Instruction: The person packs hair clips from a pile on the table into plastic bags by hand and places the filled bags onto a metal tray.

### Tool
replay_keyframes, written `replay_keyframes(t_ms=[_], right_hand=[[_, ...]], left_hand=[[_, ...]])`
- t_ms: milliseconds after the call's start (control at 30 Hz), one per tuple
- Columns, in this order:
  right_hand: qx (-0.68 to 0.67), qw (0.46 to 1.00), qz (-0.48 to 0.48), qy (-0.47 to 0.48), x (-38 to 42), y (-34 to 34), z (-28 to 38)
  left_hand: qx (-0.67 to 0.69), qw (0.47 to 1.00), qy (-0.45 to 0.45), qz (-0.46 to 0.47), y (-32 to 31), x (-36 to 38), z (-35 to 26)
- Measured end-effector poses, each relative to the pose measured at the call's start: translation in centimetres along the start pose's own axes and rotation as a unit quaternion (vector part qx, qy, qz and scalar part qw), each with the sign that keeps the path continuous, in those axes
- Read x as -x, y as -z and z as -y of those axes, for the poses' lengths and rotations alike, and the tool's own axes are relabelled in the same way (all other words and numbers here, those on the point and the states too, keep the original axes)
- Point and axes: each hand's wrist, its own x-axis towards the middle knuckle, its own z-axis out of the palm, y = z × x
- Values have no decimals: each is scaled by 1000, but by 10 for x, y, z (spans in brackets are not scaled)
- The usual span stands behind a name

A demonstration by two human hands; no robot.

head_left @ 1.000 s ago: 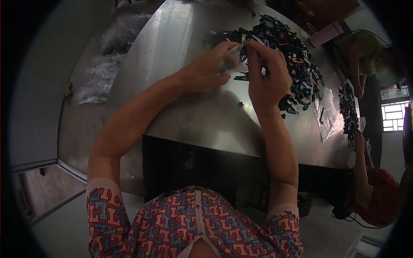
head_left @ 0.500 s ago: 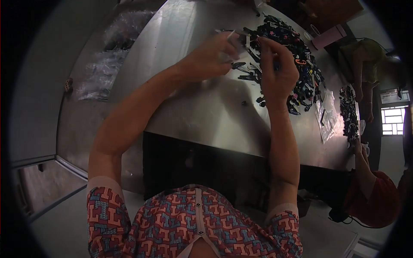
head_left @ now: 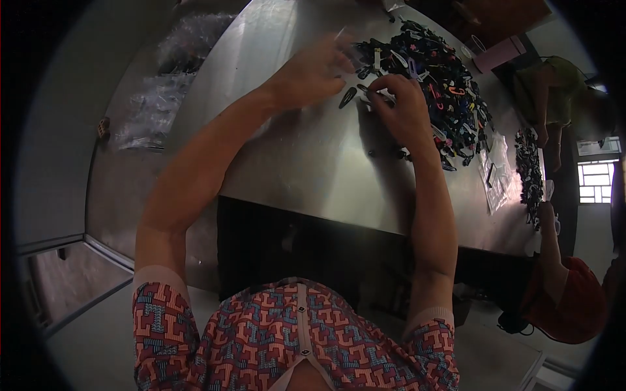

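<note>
My left hand (head_left: 315, 73) is smeared by motion over the steel table, left of a heap of snap hair clips (head_left: 450, 85). A thin pale strip (head_left: 342, 32) shows at its upper fingertips, and I cannot tell whether its fingers grip it. My right hand (head_left: 405, 107) is bent down at the heap's near-left edge, thumb and fingers pinched together at the end of a dark hair clip (head_left: 362, 88). Just left of that, a black hair clip (head_left: 348, 98) lies on the metal between both hands. The heap is mostly black, with some white, red and orange clips.
A clear plastic bag (head_left: 497, 176) lies right of the heap on the steel table (head_left: 300, 169). Beyond it runs a second strip of clips (head_left: 528, 163), where two people work. A pink cylinder (head_left: 499, 55) stands at the back. Plastic bags (head_left: 153, 111) lie left.
My right hand has come left and slightly down, to the clips at the heap's near edge. The left hand has shifted a little left and up, its fingers spreading in a blur.
</note>
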Motion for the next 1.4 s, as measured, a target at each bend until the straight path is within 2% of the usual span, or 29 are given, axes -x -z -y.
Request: replay_keyframes(t_ms=[167, 267, 333, 367, 433, 667, 733, 767, 800, 867, 933, 1000, 1033, 1200, 1333, 1400], right_hand=[[-85, 995, -42, -35, -1, -9, 2], [-68, 997, -28, 6, -2, -13, 7], [-30, 996, 3, 88, -2, -17, 7], [-30, 996, 2, 88, -2, -17, 7], [53, 991, -5, 125, -3, -13, 10], [20, 994, -7, 111, -1, 3, 6], [-75, 994, -78, -22, -1, 15, 6], [-55, 989, -136, -7, 0, 19, 5], [-55, 989, -137, -6, 0, 23, 11], [-118, 973, -200, -19, -2, 33, 31], [-72, 978, -194, 14, -4, 34, 38], [50, 966, -213, 136, -6, 27, 39], [62, 964, -214, 148, -6, 25, 42], [92, 966, -195, 146, -3, 19, 47], [76, 967, -192, 152, -3, 15, 46], [63, 969, -187, 148, -4, 15, 48]], left_hand=[[5, 999, -32, 2, 1, -3, 6], [-6, 1000, -29, -1, 1, -2, 7], [-22, 999, -31, -2, 1, -1, 6], [-17, 1000, -25, 1, 1, -1, 5], [-11, 1000, -21, 4, 0, -1, 6], [-32, 999, -27, -1, 2, -2, 11], [-34, 999, -14, -4, 1, -1, 16], [-54, 998, -17, -6, 0, 0, 19], [-74, 997, -21, -7, -1, -1, 20], [-85, 996, -27, -2, -3, 1, 16], [-97, 995, -30, 5, -5, 3, 11], [-78, 996, -30, 19, -8, 5, 8], [-78, 996, -30, 21, -10, 6, 9], [-59, 995, -71, 38, -17, 6, 8], [-21, 998, -35, 49, -17, 9, 4], [-65, 996, -32, 54, -16, 8, 2]])
